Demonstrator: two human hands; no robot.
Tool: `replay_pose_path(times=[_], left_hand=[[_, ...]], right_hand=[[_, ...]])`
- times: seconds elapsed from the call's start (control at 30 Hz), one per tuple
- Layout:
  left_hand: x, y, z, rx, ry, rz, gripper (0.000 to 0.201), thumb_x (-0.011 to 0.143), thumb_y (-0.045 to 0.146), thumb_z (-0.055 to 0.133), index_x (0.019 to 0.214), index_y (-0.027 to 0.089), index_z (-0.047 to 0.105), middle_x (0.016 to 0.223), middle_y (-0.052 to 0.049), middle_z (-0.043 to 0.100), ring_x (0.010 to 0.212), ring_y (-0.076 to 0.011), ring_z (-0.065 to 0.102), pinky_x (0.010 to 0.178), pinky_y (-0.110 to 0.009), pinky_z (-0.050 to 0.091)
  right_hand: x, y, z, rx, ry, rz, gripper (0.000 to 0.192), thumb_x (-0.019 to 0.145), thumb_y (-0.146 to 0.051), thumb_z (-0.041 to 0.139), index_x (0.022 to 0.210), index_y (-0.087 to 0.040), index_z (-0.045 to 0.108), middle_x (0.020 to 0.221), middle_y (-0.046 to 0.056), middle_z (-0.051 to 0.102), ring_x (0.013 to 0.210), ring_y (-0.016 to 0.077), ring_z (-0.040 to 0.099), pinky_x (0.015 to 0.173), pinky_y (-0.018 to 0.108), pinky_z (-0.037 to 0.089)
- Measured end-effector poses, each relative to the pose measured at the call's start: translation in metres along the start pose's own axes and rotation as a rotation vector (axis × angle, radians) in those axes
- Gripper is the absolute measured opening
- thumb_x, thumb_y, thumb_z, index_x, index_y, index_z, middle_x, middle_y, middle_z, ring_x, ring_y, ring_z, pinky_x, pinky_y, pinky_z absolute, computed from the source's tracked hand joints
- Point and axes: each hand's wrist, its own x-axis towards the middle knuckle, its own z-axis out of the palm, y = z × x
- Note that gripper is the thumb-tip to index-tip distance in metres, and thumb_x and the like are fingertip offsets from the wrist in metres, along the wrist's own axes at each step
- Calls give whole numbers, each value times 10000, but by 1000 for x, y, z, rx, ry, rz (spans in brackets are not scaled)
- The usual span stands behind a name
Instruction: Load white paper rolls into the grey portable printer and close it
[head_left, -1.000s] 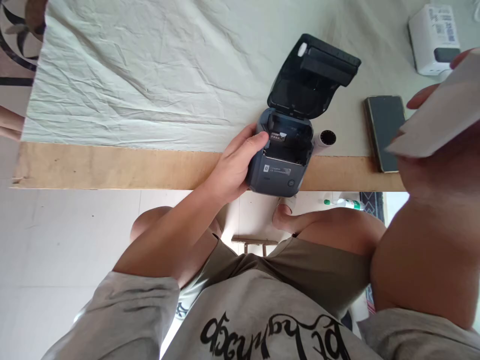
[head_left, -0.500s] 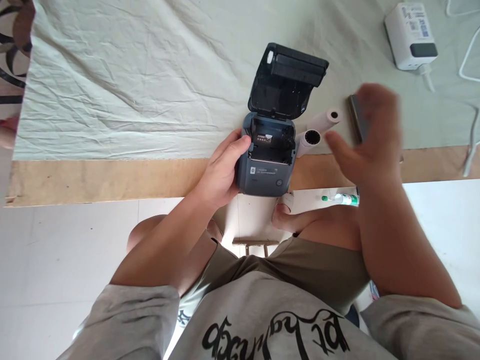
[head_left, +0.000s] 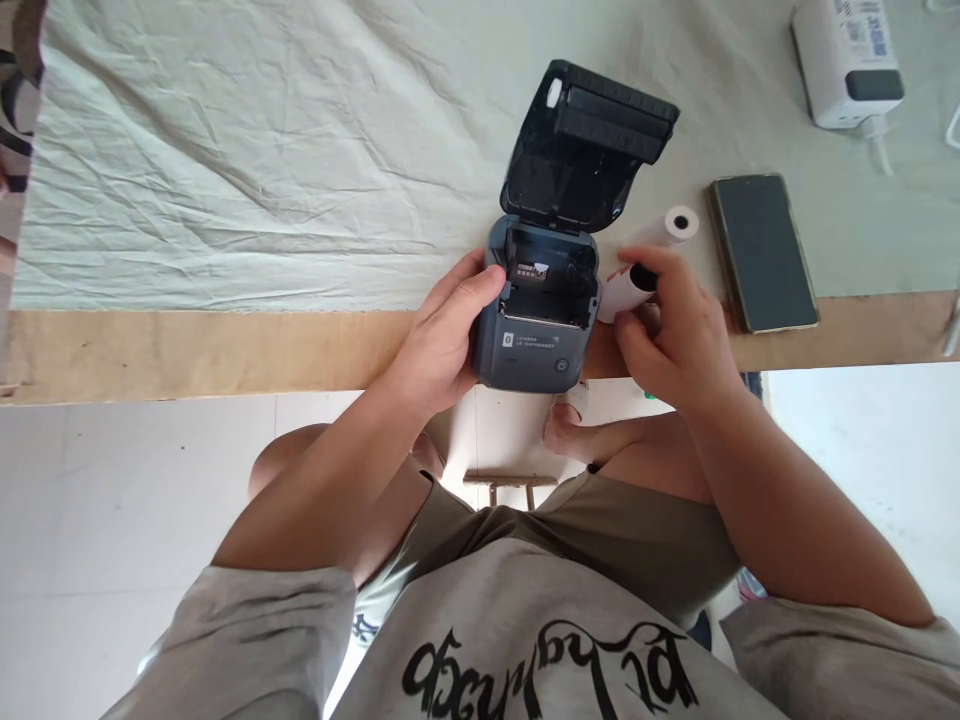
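A dark grey portable label printer (head_left: 529, 355) stands at the table's front edge with its black lid (head_left: 577, 150) swung up. Its paper bay holds no roll, and a small printed sticker shows inside. My left hand (head_left: 450, 330) is closed around the printer's left side, thumb on the rim of the bay. Just right of the printer, my right hand (head_left: 679, 335) has thumb and fingers around a white paper roll (head_left: 619, 297) with a dark core, its far end partly hidden by the fingers. Behind it lies a second paper roll (head_left: 660, 229).
A phone (head_left: 763, 250) with a dark screen lies right of my right hand. Farther back at the right is a white box-shaped charger (head_left: 844, 60) with a plugged-in cable. Pale green cloth (head_left: 262, 150) covers the table behind its bare wooden front edge (head_left: 187, 350).
My right hand has moved left and down from over the phone and closed on the dark-cored paper roll. The phone is now uncovered. My left hand keeps its hold on the printer.
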Motion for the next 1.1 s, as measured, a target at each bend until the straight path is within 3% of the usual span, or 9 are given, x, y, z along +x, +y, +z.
replay_pose_path(times=[0.2, 0.37, 0.53, 0.7, 0.8, 0.97, 1.1], left_hand=[[0, -1, 0, 14, -20, 5, 204, 914, 376, 570, 1002, 207, 642, 865, 7, 668, 746, -95, 625, 657, -199, 504], [-1, 0, 1, 51, -16, 1, 211, 911, 367, 589, 1020, 190, 622, 862, 7, 674, 750, -91, 642, 667, -190, 520], [-3, 1, 3, 92, 4, 9, 225, 912, 395, 583, 1019, 201, 619, 893, -1, 686, 768, -112, 664, 651, -206, 522], [-5, 1, 5, 94, 5, 12, 225, 860, 351, 665, 1049, 236, 625, 977, 3, 688, 865, -133, 688, 680, -205, 526], [-6, 1, 5, 115, 1, 2, 257, 834, 351, 698, 1058, 245, 628, 1026, -5, 693, 972, -172, 695, 699, -216, 528], [-6, 4, 6, 129, 0, -2, 293, 841, 372, 686, 1094, 249, 605, 1135, -19, 692, 1112, -211, 670, 784, -244, 543], [-6, 5, 5, 147, -32, -14, 296, 842, 338, 680, 1102, 228, 590, 1168, -28, 683, 1078, -193, 675, 798, -237, 553]], right_hand=[[-5, -3, 0, -8, 62, 12, 311, 802, -239, 598, 1114, -232, 592, 982, 67, 568, 825, 141, 582, 668, 287, 529], [-6, -3, 0, 21, 35, 9, 509, 760, -139, 555, 1252, -260, 501, 1054, 53, 631, 855, 153, 612, 651, 284, 530], [-6, 2, 1, 54, 39, -4, 424, 794, -190, 569, 1209, -276, 570, 1049, 68, 568, 899, 158, 605, 691, 294, 556], [-2, -5, -7, 276, 220, -87, 671, 769, -294, 677, 1372, -397, 401, 1235, 35, 505, 984, 183, 619, 768, 350, 572], [6, -19, -8, 424, 293, -129, 575, 755, -305, 704, 1276, -398, 478, 1173, 15, 533, 982, 195, 638, 804, 387, 579], [24, -35, -1, 238, 206, -261, 346, 863, -290, 567, 1196, -325, 478, 1107, 27, 620, 1065, 216, 630, 872, 432, 578], [30, -38, 0, 62, 162, -158, 358, 870, -246, 575, 1213, -306, 492, 1161, 29, 635, 1037, 204, 638, 886, 406, 564]])
